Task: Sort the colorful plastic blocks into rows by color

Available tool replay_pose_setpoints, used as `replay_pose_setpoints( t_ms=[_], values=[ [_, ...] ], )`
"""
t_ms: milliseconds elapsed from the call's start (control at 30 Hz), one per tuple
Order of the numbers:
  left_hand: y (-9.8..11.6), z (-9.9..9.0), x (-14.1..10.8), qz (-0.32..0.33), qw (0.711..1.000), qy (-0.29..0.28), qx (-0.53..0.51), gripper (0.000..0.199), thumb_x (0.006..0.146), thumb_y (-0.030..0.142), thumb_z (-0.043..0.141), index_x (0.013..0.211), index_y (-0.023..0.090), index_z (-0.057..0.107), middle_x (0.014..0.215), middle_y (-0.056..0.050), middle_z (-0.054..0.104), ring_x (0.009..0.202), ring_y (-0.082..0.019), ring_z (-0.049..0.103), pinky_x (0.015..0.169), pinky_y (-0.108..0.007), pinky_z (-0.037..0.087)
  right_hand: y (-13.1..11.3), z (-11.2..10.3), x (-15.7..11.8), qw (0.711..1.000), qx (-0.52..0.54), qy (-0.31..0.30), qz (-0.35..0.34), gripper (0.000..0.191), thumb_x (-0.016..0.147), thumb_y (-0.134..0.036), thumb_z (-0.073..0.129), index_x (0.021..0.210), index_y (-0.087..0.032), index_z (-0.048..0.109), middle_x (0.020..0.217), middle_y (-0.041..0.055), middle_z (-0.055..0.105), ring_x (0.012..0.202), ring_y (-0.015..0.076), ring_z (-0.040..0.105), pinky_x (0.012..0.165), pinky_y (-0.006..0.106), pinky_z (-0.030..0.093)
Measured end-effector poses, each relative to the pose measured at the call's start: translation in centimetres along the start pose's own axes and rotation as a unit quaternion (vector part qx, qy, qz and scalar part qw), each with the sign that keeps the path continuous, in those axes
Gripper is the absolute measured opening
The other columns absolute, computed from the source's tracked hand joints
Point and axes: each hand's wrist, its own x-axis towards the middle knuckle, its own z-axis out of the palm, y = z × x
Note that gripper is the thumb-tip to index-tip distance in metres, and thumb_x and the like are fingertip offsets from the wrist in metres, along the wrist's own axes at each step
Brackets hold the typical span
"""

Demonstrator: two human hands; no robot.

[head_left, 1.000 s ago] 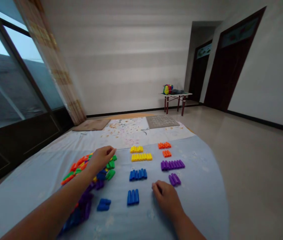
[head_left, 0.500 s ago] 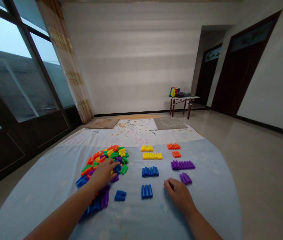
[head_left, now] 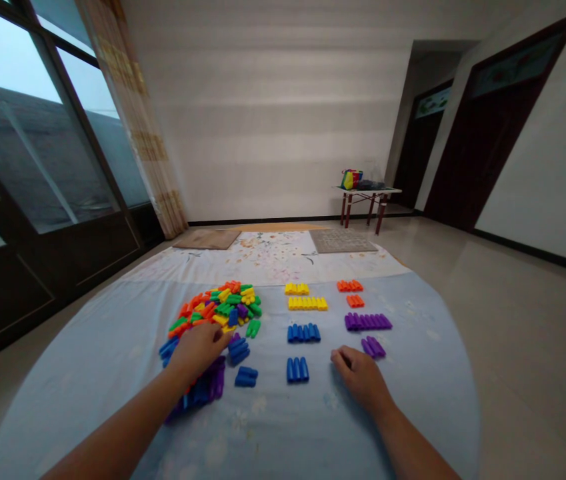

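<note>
My left hand [head_left: 201, 348] rests on the mixed pile of coloured pieces [head_left: 227, 300], its fingers bent together; what they hold, if anything, is hidden. Just right of its fingertips lie blue pieces [head_left: 239, 351], with another blue group [head_left: 247, 377] below. My right hand [head_left: 360, 375] rests closed on the cloth, between the row of three blue pieces [head_left: 297, 370] and the short purple row [head_left: 373, 347]. Beyond are a longer blue row [head_left: 304, 333], a longer purple row [head_left: 368, 322], yellow rows [head_left: 307, 304] and orange rows [head_left: 350, 286].
The round table has a light blue cloth [head_left: 283, 433]. At its far side lie a brown mat [head_left: 207, 239] and a grey patterned mat [head_left: 343, 241]. A small table [head_left: 369, 192] with a colourful bag [head_left: 351, 179] stands by the back wall.
My left hand has drawn back slightly toward me, and a blue group now shows apart beside the pile. My right hand has stayed in place. The view has tilted slightly.
</note>
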Motion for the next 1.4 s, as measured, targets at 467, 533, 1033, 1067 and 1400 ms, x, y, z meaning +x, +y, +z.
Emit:
replay_pose_setpoints(
  t_ms=[467,533,1033,1067,1400],
  values=[
    [0.9,0.7,-0.6,0.190,0.976,-0.099,0.024,0.052,0.069,0.009,0.045,0.111,0.035,0.059,0.119,-0.001,0.058,0.113,-0.018,0.049,0.101,-0.035,0.029,-0.6,-0.4,0.1,1.000,-0.021,0.012,0.000,0.036,0.086,-0.036,0.036,0.058,-0.018,0.050,0.055,-0.0013,0.052,0.054,0.0106,0.047,0.054,0.022,0.029],
    [0.9,0.5,-0.6,0.174,0.981,-0.077,0.024,0.047,0.068,0.014,0.053,0.111,0.032,0.058,0.122,-0.002,0.057,0.116,-0.020,0.046,0.102,-0.036,0.028,-0.6,-0.4,0.1,1.000,-0.022,0.011,-0.001,0.036,0.086,-0.036,0.036,0.058,-0.018,0.050,0.056,-0.0014,0.052,0.055,0.0106,0.047,0.055,0.022,0.029],
    [7.5,2.9,2.4,0.136,0.990,-0.029,-0.031,0.045,0.066,0.039,0.066,0.107,0.024,0.057,0.111,-0.006,0.063,0.106,-0.023,0.055,0.088,-0.032,0.038,-0.6,-0.5,0.0,1.000,-0.019,0.016,0.002,0.034,0.085,-0.034,0.038,0.058,-0.018,0.050,0.055,-0.0019,0.051,0.054,0.0101,0.047,0.054,0.021,0.030],
    [7.9,3.2,2.7,0.134,0.990,-0.032,-0.032,0.045,0.066,0.038,0.066,0.108,0.024,0.057,0.111,-0.006,0.063,0.106,-0.024,0.055,0.089,-0.033,0.037,-0.6,-0.5,0.0,1.000,-0.019,0.018,0.000,0.034,0.085,-0.033,0.037,0.058,-0.018,0.050,0.055,-0.0017,0.052,0.054,0.0101,0.047,0.054,0.021,0.030],
    [6.1,5.0,5.7,0.176,0.974,-0.109,-0.091,0.063,0.062,0.037,0.067,0.121,0.020,0.052,0.118,-0.007,0.059,0.106,-0.021,0.055,0.090,-0.027,0.041,-0.4,-0.3,0.3,1.000,-0.012,0.004,0.005,0.034,0.085,-0.036,0.038,0.058,-0.018,0.045,0.055,-0.0016,0.050,0.055,0.0109,0.046,0.054,0.022,0.029]
  ],
)
